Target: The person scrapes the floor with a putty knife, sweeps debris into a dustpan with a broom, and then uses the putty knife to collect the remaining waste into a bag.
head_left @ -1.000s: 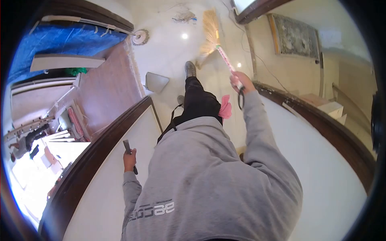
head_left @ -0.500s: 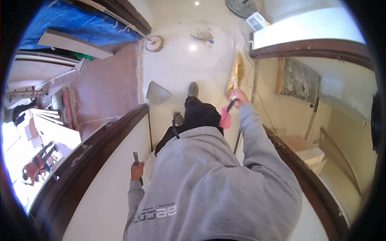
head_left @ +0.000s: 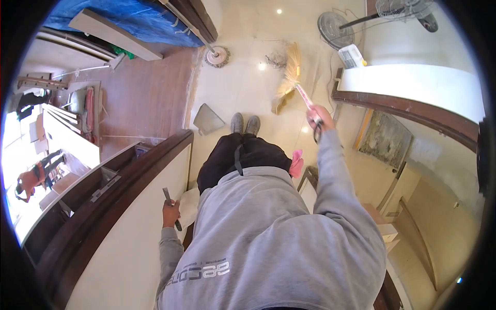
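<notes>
My right hand [head_left: 320, 118] is wrapped round the handle of a soft straw broom [head_left: 293, 67], held out ahead of me over the pale floor. The broom's yellow bristles fan out close to a small heap of grey debris [head_left: 277, 60]. Down at my left side, my left hand [head_left: 170, 213] is closed on a narrow scraper [head_left: 166, 194] with a flat grey blade and a dark handle. A grey dustpan [head_left: 208, 120] lies on the floor ahead and left of my shoes, apart from both hands. Pink cloth [head_left: 296, 163] hangs at my right hip.
A round mop [head_left: 217, 57] stands by the floor's left edge. Ahead on the right are a fan base [head_left: 336, 29] and a white container [head_left: 352, 56]. Dark-framed partitions flank me. Beyond the left opening, a person [head_left: 36, 178] is outside.
The broom has swung forward and left, toward the debris heap. My feet have come together after a step. The scraper stays in my left hand.
</notes>
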The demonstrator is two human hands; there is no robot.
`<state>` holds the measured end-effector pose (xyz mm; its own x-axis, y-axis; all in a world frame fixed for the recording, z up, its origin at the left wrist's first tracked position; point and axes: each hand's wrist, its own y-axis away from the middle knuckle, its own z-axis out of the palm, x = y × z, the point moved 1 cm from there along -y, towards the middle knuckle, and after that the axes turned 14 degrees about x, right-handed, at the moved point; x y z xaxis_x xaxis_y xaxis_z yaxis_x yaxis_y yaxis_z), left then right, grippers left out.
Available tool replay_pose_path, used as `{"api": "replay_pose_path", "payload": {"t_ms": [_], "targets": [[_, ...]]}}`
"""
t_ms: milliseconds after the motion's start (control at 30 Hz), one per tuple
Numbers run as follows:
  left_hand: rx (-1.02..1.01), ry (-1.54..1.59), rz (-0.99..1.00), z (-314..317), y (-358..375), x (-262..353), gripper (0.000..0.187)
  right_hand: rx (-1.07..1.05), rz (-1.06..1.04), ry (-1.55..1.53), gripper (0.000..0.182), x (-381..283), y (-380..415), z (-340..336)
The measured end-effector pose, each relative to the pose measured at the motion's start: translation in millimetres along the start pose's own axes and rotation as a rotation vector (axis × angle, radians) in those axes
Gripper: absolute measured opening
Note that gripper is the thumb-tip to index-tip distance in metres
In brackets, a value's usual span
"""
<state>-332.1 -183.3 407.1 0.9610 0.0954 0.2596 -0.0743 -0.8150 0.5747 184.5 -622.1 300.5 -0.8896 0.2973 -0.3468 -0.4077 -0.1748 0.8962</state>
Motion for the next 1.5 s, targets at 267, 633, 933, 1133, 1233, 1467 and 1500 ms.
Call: {"api": "replay_pose_path", "payload": {"t_ms": [267,633,933,1133,1233,1467,1500], "targets": [[-0.235,-0.020,-0.109,40,-42,-13,0.019,0.229,-0.033,0.182,0.010,-49,95,-22],[-0.212,0.045,0.026,45,-116,208,0.024,0.374,-0.402,0.745,0.025,-188,-31,138],[-0.159,-0.102,-0.056,48,-136,281,0.019,0.388,-0.448,1.592,0.061,-270,-328,257],[-0.149,-0.059,-0.270,33,-132,304,0.022,0.483,-0.414,1.986,0.071,-173,-367,241],[-0.183,-0.076,-0.262,45,-127,296,0.020,0.454,-0.376,2.092,0.073,-141,-317,185],[-0.114,0.014,-0.173,98,-72,286,0.026,0.344,-0.199,2.232,0.078,-115,-214,49],[-0.104,0.032,-0.177,104,-60,280,0.026,0.332,-0.168,2.243,0.078,-113,-198,37]]}}
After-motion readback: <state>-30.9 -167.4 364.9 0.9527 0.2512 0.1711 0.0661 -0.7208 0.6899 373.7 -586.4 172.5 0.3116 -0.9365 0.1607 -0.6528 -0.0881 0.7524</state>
